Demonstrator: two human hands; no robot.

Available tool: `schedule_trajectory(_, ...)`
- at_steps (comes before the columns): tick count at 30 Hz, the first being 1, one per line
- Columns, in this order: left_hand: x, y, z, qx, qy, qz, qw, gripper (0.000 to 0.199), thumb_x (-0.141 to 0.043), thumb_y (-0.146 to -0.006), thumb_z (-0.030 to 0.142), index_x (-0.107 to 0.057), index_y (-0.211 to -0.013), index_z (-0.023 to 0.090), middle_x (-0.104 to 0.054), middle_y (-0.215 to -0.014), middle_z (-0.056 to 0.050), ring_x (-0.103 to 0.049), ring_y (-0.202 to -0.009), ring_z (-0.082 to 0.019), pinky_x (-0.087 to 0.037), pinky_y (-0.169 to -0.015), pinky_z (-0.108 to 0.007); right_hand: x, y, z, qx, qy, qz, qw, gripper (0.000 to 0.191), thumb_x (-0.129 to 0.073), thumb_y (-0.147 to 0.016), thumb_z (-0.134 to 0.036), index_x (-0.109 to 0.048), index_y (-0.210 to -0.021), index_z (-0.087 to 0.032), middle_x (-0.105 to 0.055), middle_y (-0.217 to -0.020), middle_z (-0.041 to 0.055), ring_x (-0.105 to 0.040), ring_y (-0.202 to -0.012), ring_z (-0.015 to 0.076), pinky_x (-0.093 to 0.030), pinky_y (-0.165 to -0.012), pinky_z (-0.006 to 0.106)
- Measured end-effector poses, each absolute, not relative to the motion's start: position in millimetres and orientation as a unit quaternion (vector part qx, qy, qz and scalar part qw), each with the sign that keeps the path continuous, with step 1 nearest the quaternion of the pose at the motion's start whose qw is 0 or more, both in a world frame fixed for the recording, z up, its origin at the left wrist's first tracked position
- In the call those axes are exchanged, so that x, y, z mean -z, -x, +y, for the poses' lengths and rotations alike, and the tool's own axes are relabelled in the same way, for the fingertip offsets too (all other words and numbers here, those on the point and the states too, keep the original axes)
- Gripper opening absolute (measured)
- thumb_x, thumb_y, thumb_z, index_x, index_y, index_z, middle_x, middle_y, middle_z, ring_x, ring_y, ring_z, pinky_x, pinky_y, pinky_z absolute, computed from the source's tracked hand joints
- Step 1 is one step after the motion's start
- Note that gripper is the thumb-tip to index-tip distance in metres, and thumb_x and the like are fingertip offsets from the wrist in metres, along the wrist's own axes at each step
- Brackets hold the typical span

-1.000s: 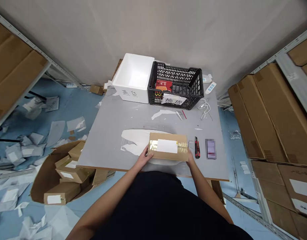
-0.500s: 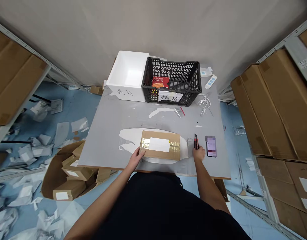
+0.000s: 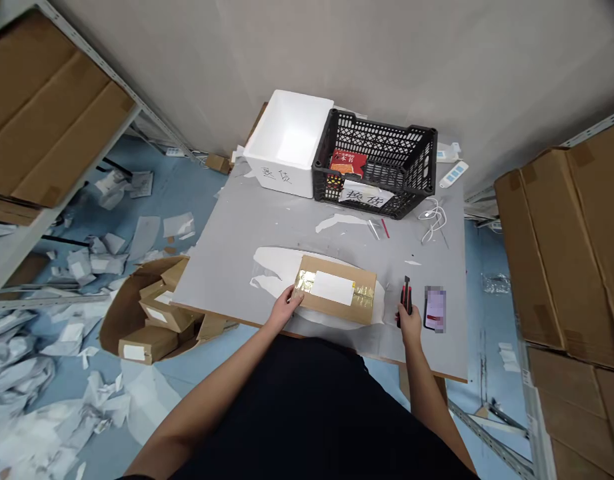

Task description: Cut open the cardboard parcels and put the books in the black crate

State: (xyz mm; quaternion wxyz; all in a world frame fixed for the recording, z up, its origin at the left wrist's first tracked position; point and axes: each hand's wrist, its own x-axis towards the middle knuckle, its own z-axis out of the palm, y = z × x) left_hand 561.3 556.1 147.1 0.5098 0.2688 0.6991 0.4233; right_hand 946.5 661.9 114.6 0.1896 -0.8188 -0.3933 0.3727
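A brown cardboard box [image 3: 314,307] lies flat near the table's front edge, with a white label on top and shiny tape across both ends. My left hand [image 3: 287,305] grips its left end, thumb on top. To the right of the box, my right hand [image 3: 411,323] is closed round a black and red utility knife [image 3: 405,300] that points away from me. A phone [image 3: 435,309] with a lit, partly blurred screen lies just right of that hand. Under the box, a torn white patch [image 3: 271,259] shows on the grey table [image 3: 227,233].
At the back stand a white foam box [image 3: 281,175] and a black plastic crate [image 3: 417,187] holding a red book [image 3: 347,162]. A white cable [image 3: 433,220] and power strip [image 3: 454,175] lie back right. Left, a large carton [image 3: 111,320] holds several boxes; cardboard-laden shelves flank the table.
My right hand has raised the utility knife slightly off the table and turned it. My left hand stays on the box. The whole view has rotated and shifted.
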Motion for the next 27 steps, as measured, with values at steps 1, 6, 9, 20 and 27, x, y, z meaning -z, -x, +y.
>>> schedule_trajectory(1,-146,-562,556,-0.425,-0.267,0.704,0.502,0.059,-0.068,-0.076,0.053,-0.059,-0.123,0.02,-0.063,-0.128,-0.011,-0.055,-0.121,-0.03,-0.043,-0.101,-0.04,-125,-940,662,-0.388,0.801,-0.403,0.212,0.051,-0.059,-0.073,-0.056,-0.059,-0.106,-0.017,-0.071,-0.086,0.0084,-0.069,-0.07,0.0244,-0.055,-0.063,0.036)
schedule_trajectory(6,-140,-565,555,-0.45,-0.254,0.712,0.476,0.054,-0.067,-0.077,0.051,-0.06,-0.119,0.018,-0.064,-0.124,-0.012,-0.061,-0.112,-0.027,-0.048,-0.096,-0.039,-192,-890,665,-0.483,0.657,-0.519,0.256,0.065,-0.061,-0.08,-0.054,-0.045,-0.133,-0.019,-0.07,-0.087,0.0043,-0.063,-0.056,0.0174,-0.053,-0.052,0.031)
schedule_trajectory(9,-135,-566,554,-0.469,-0.259,0.715,0.449,0.047,-0.066,-0.079,0.048,-0.062,-0.115,0.018,-0.065,-0.119,-0.011,-0.063,-0.107,-0.024,-0.05,-0.092,-0.038,-227,-852,670,-0.431,0.57,-0.681,0.159,0.059,-0.053,-0.089,-0.046,-0.041,-0.142,-0.025,-0.068,-0.111,0.0085,-0.068,-0.083,0.0217,-0.056,-0.071,0.036)
schedule_trajectory(20,-120,-572,550,-0.485,-0.277,0.73,0.393,0.036,-0.066,-0.081,0.041,-0.064,-0.109,0.019,-0.065,-0.112,-0.009,-0.064,-0.1,-0.021,-0.051,-0.091,-0.037,-248,-763,696,-0.186,0.247,-0.936,-0.17,0.056,-0.038,-0.1,-0.028,-0.024,-0.153,-0.036,-0.063,-0.107,0.0064,-0.063,-0.086,0.0192,-0.046,-0.072,0.027)
schedule_trajectory(27,-118,-571,549,-0.489,-0.275,0.727,0.397,0.035,-0.066,-0.081,0.039,-0.064,-0.109,0.019,-0.064,-0.111,-0.009,-0.064,-0.1,-0.021,-0.052,-0.09,-0.036,-242,-756,700,-0.154,0.21,-0.943,-0.207,0.061,-0.039,-0.099,-0.022,-0.02,-0.154,-0.038,-0.062,-0.103,0.0056,-0.062,-0.085,0.0181,-0.042,-0.069,0.025)
